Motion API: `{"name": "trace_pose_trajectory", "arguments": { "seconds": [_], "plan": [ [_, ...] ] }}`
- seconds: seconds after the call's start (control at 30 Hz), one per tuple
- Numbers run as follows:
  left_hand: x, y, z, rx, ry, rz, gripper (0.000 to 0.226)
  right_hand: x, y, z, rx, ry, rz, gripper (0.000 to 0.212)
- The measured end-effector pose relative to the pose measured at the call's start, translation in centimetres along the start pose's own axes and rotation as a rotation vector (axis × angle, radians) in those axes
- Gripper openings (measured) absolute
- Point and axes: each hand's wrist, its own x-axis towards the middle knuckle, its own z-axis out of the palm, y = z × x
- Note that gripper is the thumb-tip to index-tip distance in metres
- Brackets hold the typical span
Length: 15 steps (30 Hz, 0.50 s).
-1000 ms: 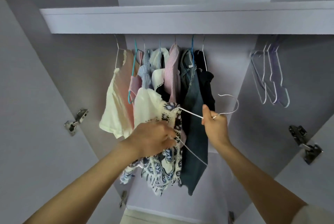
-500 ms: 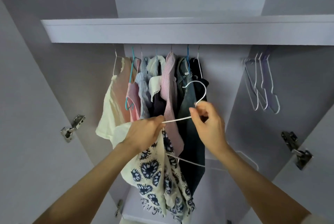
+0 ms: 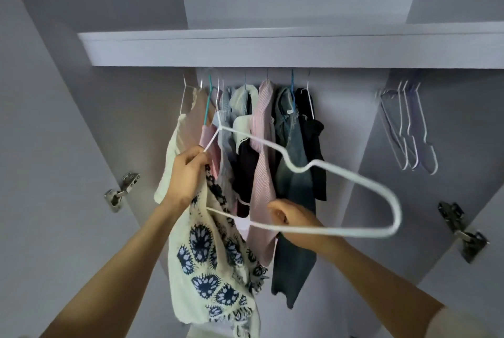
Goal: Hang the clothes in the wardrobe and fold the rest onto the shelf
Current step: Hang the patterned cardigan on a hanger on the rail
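Observation:
I look up into the wardrobe. My left hand point(image 3: 188, 174) grips the top of a cream garment with a blue flower pattern point(image 3: 201, 269) and pinches one arm of a white wire hanger point(image 3: 396, 215). The hanger lies tilted, its hook up by the hung clothes and its wide end out to the right. My right hand point(image 3: 291, 216) has its fingers curled at the hanger's bottom bar. The garment hangs down from my left hand, partly threaded on the hanger. Several hung clothes point(image 3: 266, 146) fill the rail's left half under the shelf point(image 3: 272, 48).
A few bare hangers point(image 3: 409, 136) hang at the right end of the rail, with a gap between them and the clothes. Metal door hinges stick out on the left wall point(image 3: 122, 187) and the right wall point(image 3: 463, 231).
The hanger has swung round: its hook now points up left and its wide end right. My right hand dropped from the hook to the bottom bar. My left hand rose with the garment.

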Motion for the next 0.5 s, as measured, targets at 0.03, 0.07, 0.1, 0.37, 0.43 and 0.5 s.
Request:
{"name": "trace_pose_trajectory", "arguments": {
  "seconds": [0.03, 0.07, 0.1, 0.37, 0.43, 0.5],
  "plan": [
    [0.0, 0.1, -0.1, -0.052, -0.020, -0.005, 0.013, 0.6, -0.1, 0.1, 0.034, 0.012, 0.009, 0.016],
    [-0.1, 0.2, -0.2, -0.098, -0.039, -0.012, 0.015, 1.3, -0.5, 0.3, 0.084, 0.010, 0.003, 0.015],
    [-0.2, 0.2, -0.3, -0.129, -0.056, -0.016, 0.017, 2.0, -1.2, 0.6, 0.143, -0.002, -0.012, 0.013],
    [-0.9, -0.4, -0.8, -0.036, -0.174, 0.053, 0.017, 5.4, -9.2, 3.7, 0.140, -0.052, -0.088, 0.033],
    [-0.9, -0.4, -1.2, -0.062, -0.161, 0.068, 0.013, 5.7, -10.2, 4.4, 0.010, -0.015, -0.096, 0.041],
    [-1.1, -0.3, -1.4, -0.101, -0.160, 0.095, 0.011, 5.7, -10.5, 4.8, -0.045, 0.002, -0.097, 0.034]
  ]
}}
